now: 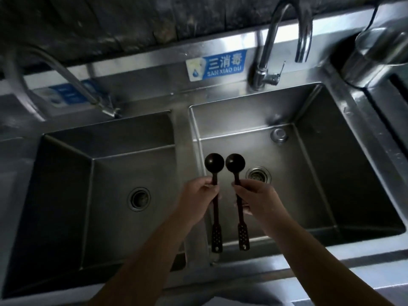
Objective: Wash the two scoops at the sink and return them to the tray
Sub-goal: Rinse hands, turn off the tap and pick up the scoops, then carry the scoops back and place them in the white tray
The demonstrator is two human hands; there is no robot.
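Two dark long-handled scoops are held side by side over the left part of the right sink basin (309, 120). My left hand (198, 195) grips the left scoop (214, 161) below its round bowl. My right hand (254, 197) grips the right scoop (235, 162) the same way. Both bowls point away from me, and the perforated handle ends hang toward the sink's front edge. The tall curved faucet (265, 51) stands behind the right basin; no water shows from it. No tray is in view.
A left sink basin (66, 173) with a round drain (138, 198) lies beside the right one, with a second faucet (97, 100) behind it. The right basin has a drain (257, 175). A steel pot (375, 51) stands at the far right. A blue sign (217, 65) is on the backsplash.
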